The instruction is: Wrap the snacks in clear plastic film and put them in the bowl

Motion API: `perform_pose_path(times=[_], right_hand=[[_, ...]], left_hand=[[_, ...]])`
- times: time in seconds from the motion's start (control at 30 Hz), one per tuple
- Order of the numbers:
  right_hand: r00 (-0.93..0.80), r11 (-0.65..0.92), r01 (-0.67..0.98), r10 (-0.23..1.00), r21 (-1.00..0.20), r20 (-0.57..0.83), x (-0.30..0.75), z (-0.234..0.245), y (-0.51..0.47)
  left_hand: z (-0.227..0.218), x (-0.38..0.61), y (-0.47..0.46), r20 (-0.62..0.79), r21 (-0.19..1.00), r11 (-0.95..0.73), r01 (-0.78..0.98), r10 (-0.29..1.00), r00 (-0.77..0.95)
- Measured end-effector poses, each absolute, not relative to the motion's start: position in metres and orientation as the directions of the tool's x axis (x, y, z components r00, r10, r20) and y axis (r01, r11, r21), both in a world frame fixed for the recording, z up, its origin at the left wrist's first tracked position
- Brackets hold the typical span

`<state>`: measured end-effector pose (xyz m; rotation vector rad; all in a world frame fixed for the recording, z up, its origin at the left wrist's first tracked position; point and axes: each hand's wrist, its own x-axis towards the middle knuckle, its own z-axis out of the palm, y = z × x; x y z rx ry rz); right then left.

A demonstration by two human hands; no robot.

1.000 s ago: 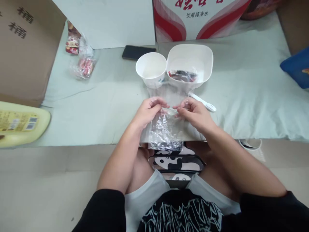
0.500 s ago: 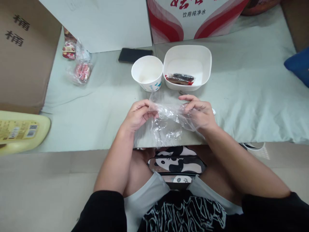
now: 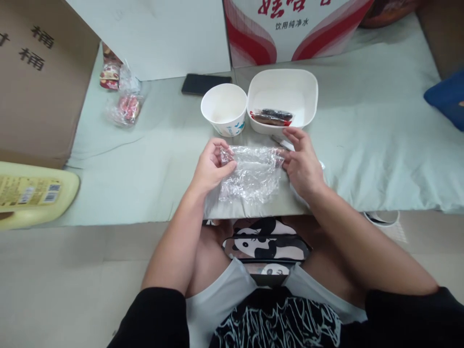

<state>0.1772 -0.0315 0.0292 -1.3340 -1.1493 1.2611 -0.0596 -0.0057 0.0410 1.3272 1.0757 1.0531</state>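
Panda-print item: near 6 o'clock from the film, between the knees below the table edge (image 3: 270, 246).
Clear plastic film: at the centre of the dial, on the pale green cloth (image 3: 145, 174), lying crinkled between the two hands (image 3: 253, 179).
Left hand: just past 9 o'clock, grasping the film's left edge between thumb and fingers (image 3: 213, 164).
Right hand: 3 o'clock, fingers spread at the film's right edge and touching it; whether it pinches, I cannot tell (image 3: 303, 162).
Spreading so far: judged part-way; the film is laid broad and fairly flat, but many creases are left across it and the near edge is uneven.
White-handled tool: between 1 and 2 o'clock, partly behind the right hand (image 3: 285, 143).
Printed paper cup: 11 o'clock, upright (image 3: 230, 126).
White plastic tub: 1 o'clock, just beside the cup (image 3: 286, 87).
Narrow wrapped packets: inside the tub, dark with red ends, apart from the film (image 3: 271, 117).
Black phone: 11 o'clock, lying flat behind the cup (image 3: 199, 84).
Drinking-water carton: between 12 and 1, farthest back (image 3: 293, 34).
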Motion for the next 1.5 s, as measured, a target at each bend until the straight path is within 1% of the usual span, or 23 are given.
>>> perform_pose_path(times=[0.07,0.17,0.27,0.3,0.37,0.43,0.5,0.53,0.6,0.67,0.77,0.83,0.9,1.0,1.1,1.17,1.27,1.33,1.4,1.43,1.47,1.5], right_hand=[[-0.023,-0.131,0.037,0.991,-0.991,-0.132,0.176,0.031,-0.032],[-0.098,-0.089,0.05,0.991,-0.995,-0.094,0.174,0.035,-0.036],[-0.149,-0.115,0.061,0.981,-0.991,-0.123,0.17,0.039,-0.041],[-0.156,-0.13,0.068,0.978,-0.989,-0.139,0.169,0.04,-0.041],[-0.134,-0.137,0.069,0.98,-0.988,-0.145,0.168,0.042,-0.041],[-0.069,-0.118,0.04,0.99,-0.992,-0.12,0.169,0.042,-0.04],[-0.03,-0.11,-0.013,0.994,-0.994,-0.11,0.169,0.042,-0.038],[-0.04,-0.12,-0.042,0.992,-0.992,-0.119,0.17,0.042,-0.037],[-0.123,-0.174,-0.065,0.979,-0.983,-0.165,0.17,0.042,-0.036],[-0.207,-0.229,-0.035,0.954,-0.973,-0.217,0.17,0.044,-0.037],[-0.235,-0.28,-0.005,0.933,-0.96,-0.271,0.171,0.046,-0.039],[-0.228,-0.3,-0.012,0.93,-0.954,-0.289,0.172,0.048,-0.04],[-0.204,-0.286,-0.036,0.94,-0.958,-0.273,0.172,0.049,-0.041],[-0.153,-0.249,-0.131,0.961,-0.959,-0.229,0.172,0.049,-0.04],[-0.195,-0.21,-0.192,0.966,-0.959,-0.172,0.177,0.047,-0.039],[-0.259,-0.134,-0.138,0.961,-0.981,-0.095,0.183,0.046,-0.038],[-0.363,0.0,0.076,0.932,-0.997,-0.027,0.192,0.046,-0.037],[-0.328,0.038,0.136,0.944,-0.99,-0.009,0.195,0.048,-0.036],[-0.264,0.01,0.088,0.964,-0.996,-0.014,0.195,0.051,-0.036],[-0.275,-0.025,0.057,0.961,-0.998,-0.04,0.193,0.053,-0.037],[-0.336,-0.068,0.055,0.938,-0.996,-0.082,0.192,0.054,-0.037],[-0.424,-0.103,0.09,0.896,-0.991,-0.132,0.189,0.055,-0.038]], left_hand=[[0.042,-0.058,-0.007,0.035,0.999,-0.036,0.005,0.979,0.201],[0.043,-0.056,-0.009,0.077,0.997,-0.078,0.001,0.982,0.172],[0.045,-0.055,-0.012,0.056,0.997,-0.048,-0.054,0.987,0.152],[0.046,-0.055,-0.013,0.023,0.996,-0.007,-0.091,0.985,0.171],[0.047,-0.056,-0.014,-0.088,0.982,0.129,-0.138,0.959,0.271],[0.048,-0.056,-0.014,-0.223,0.957,0.276,-0.09,0.896,0.383],[0.049,-0.055,-0.015,-0.306,0.938,0.346,-0.03,0.864,0.4],[0.049,-0.054,-0.015,-0.319,0.935,0.354,-0.026,0.868,0.38],[0.049,-0.053,-0.016,-0.307,0.937,0.343,-0.058,0.893,0.33],[0.048,-0.053,-0.015,-0.305,0.936,0.344,-0.071,0.897,0.318],[0.048,-0.057,-0.014,-0.341,0.932,0.363,-0.009,0.882,0.327],[0.048,-0.061,-0.013,-0.359,0.924,0.382,-0.003,0.873,0.33],[0.05,-0.064,-0.012,-0.352,0.916,0.395,-0.073,0.878,0.325],[0.054,-0.066,-0.009,-0.309,0.901,0.379,-0.208,0.901,0.305],[0.058,-0.065,-0.004,-0.304,0.895,0.389,-0.217,0.89,0.34],[0.058,-0.065,-0.002,-0.32,0.901,0.397,-0.177,0.881,0.348],[0.057,-0.066,-0.004,-0.291,0.934,0.338,-0.116,0.908,0.302],[0.057,-0.065,-0.008,-0.266,0.948,0.309,-0.077,0.903,0.337],[0.058,-0.064,-0.011,-0.266,0.949,0.312,-0.036,0.86,0.436],[0.058,-0.063,-0.012,-0.269,0.948,0.317,-0.017,0.831,0.487],[0.058,-0.062,-0.012,-0.269,0.949,0.316,-0.001,0.808,0.524],[0.057,-0.06,-0.011,-0.26,0.953,0.303,0.008,0.801,0.539]])
